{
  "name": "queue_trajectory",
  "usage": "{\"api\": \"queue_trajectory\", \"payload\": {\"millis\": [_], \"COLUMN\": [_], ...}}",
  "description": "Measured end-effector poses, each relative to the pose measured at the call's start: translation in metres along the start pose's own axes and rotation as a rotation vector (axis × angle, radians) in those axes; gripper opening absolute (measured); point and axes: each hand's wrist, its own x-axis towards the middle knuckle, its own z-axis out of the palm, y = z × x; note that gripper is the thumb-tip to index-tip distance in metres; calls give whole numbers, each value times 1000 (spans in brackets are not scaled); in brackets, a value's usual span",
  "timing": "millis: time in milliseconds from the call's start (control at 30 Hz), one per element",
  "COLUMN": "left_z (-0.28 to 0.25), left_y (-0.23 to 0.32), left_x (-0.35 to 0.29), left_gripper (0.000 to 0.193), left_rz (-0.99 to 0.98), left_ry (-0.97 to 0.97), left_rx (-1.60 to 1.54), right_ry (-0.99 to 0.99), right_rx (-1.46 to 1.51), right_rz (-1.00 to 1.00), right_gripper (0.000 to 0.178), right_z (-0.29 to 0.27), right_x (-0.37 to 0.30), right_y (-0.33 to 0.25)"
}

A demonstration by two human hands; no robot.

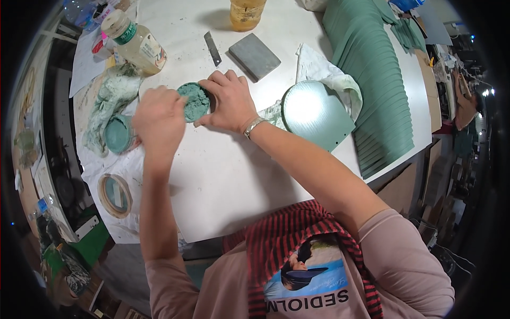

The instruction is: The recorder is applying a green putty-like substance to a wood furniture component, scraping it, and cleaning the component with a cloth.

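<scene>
A round tub of green paste (194,101) is being gripped between the left hand (159,119) and the right hand (228,101), both curled closed around it, on the white table (234,170).

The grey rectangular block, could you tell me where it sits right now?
In the head view, the grey block lies on the white table just beyond the right hand, beside the small metal blade.

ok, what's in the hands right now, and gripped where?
Both hands hold a small round tub of green paste: right hand cups its right rim, left hand is at its left side.
</scene>
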Motion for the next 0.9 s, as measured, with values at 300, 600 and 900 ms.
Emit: {"api": "queue_trajectory", "payload": {"millis": [300,600,900], "left_z": [0,6,0], "left_y": [-11,-21,-19], "left_x": [0,-7,-8], "left_gripper": [14,17,15], "left_rz": [32,41,-20], "left_ry": [-2,-23,-61], "left_rx": [11,28,70], "right_ry": [-15,-9,-9], "right_rx": [-5,-3,-18], "right_rz": [2,-1,2], "right_gripper": [73,72,72], "right_z": [1,2,1], "right_x": [3,3,0], "right_y": [0,0,0]}}
